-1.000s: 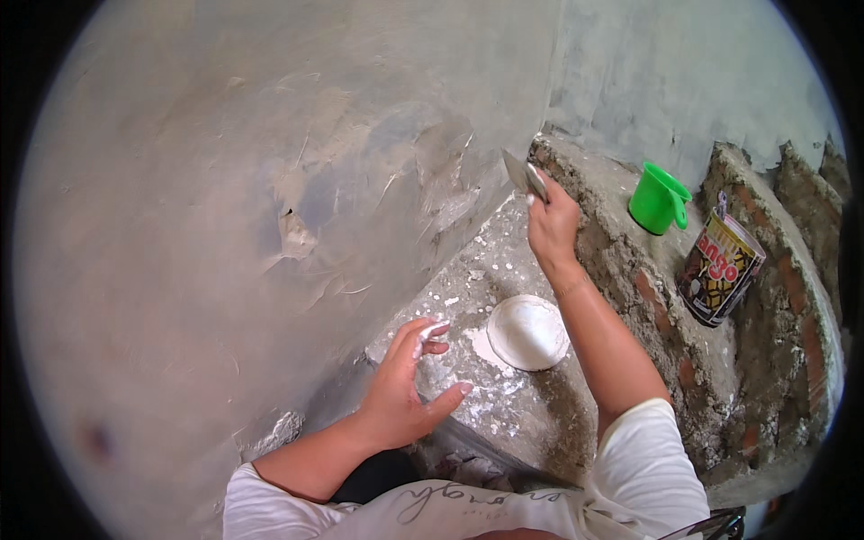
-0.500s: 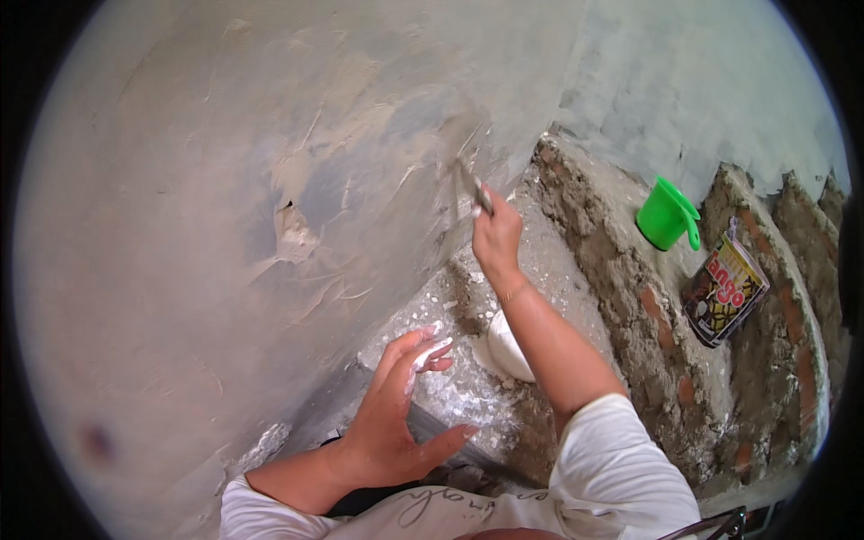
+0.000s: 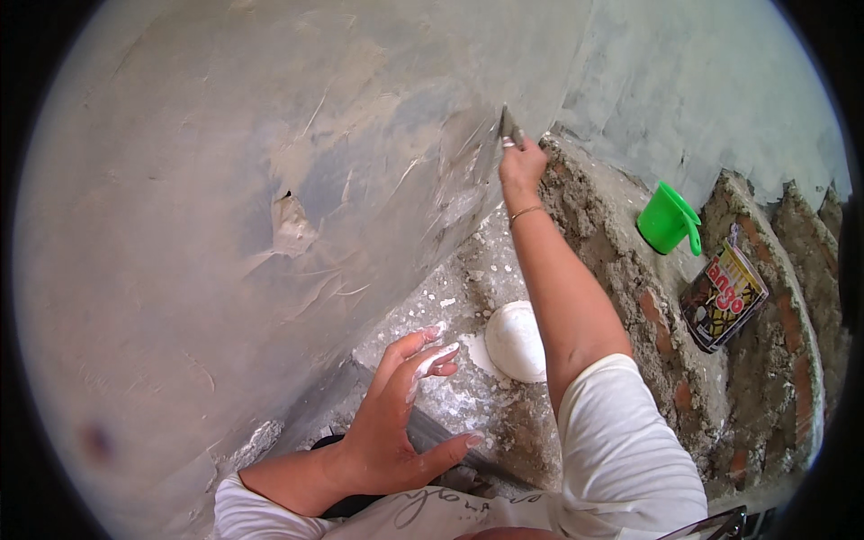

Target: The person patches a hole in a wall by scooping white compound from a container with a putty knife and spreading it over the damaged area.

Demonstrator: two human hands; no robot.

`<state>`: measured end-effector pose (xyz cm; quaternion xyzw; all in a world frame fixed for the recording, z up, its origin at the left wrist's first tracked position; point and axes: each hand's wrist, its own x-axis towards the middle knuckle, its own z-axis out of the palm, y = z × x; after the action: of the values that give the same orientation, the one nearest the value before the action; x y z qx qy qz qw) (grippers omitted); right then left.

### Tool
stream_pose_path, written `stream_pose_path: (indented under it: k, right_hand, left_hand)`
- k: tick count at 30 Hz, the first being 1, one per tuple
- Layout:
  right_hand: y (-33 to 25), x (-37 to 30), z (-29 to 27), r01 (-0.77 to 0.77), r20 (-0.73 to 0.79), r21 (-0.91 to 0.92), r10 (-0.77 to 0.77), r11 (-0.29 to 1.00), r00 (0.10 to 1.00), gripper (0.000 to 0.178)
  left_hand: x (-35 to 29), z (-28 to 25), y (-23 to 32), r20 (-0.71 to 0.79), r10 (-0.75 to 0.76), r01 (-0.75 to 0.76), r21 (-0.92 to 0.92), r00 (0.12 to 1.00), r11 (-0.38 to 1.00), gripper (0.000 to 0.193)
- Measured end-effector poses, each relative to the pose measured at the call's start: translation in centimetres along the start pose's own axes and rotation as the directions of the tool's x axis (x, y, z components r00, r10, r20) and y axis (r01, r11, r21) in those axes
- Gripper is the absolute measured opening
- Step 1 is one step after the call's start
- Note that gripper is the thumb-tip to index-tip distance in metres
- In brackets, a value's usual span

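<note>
My right hand (image 3: 522,169) reaches far out and grips a putty knife (image 3: 506,123). Its blade is against or very close to the grey plastered wall (image 3: 180,180), near the corner where two walls meet. White paste marks the fingers of my left hand (image 3: 402,400), held in the air with thumb and fingers apart and nothing between them. Beyond that hand, a white domed object (image 3: 517,342) rests on the paste-spattered step (image 3: 450,297), partly behind my right forearm. Smeared patches and a small peeled spot (image 3: 290,225) show on the wall.
Rough brick-and-mortar stairs (image 3: 612,234) rise on the right. A green plastic mug (image 3: 666,219) and a dark printed packet or tin (image 3: 724,295) stand on one of them. A second wall (image 3: 693,81) closes the far right side.
My right hand has swept the putty knife up and to the right along the wall, toward the corner. More of the white dome now shows. My left hand has barely moved.
</note>
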<state>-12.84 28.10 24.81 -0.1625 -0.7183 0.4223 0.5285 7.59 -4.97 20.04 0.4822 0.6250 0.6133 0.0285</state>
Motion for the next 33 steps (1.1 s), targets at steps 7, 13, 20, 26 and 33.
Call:
stream_pose_path:
  k: [7, 13, 20, 26, 33]
  right_hand:
    - [-2.5, -10.8, -2.2, 0.075, 0.145, 0.346, -0.132, 0.935, 0.981, 0.029]
    - [-1.1, -3.5, -2.1, 0.002, -0.008, 0.192, -0.001, 0.981, 1.000, 0.024]
    - [-4.8, -12.3, -3.5, 0.213, 0.214, 0.205, -0.256, 0.955, 0.943, 0.032]
    - [-2.2, -19.4, -16.5, -0.430, 0.554, 0.155, 0.282, 0.890, 0.783, 0.028]
    - [-3.4, -22.7, -28.3, -0.641, 0.549, 0.039, 0.520, 0.766, 0.655, 0.020]
  left_hand:
    - [-0.4, -1.2, -0.2, -0.012, 0.009, -0.009, 0.020, 1.000, 1.000, 0.081]
    - [-0.2, -0.5, 0.6, 0.035, 0.045, -0.047, 0.054, 0.998, 0.997, 0.081]
    - [-0.8, -1.2, 0.3, 0.020, 0.026, -0.026, 0.003, 0.999, 1.000, 0.086]
    - [-0.2, -0.7, 1.1, 0.009, -0.003, 0.003, -0.021, 1.000, 1.000, 0.083]
    - [-0.2, 0.5, 1.2, 0.048, 0.045, -0.053, 0.192, 0.998, 0.980, 0.075]
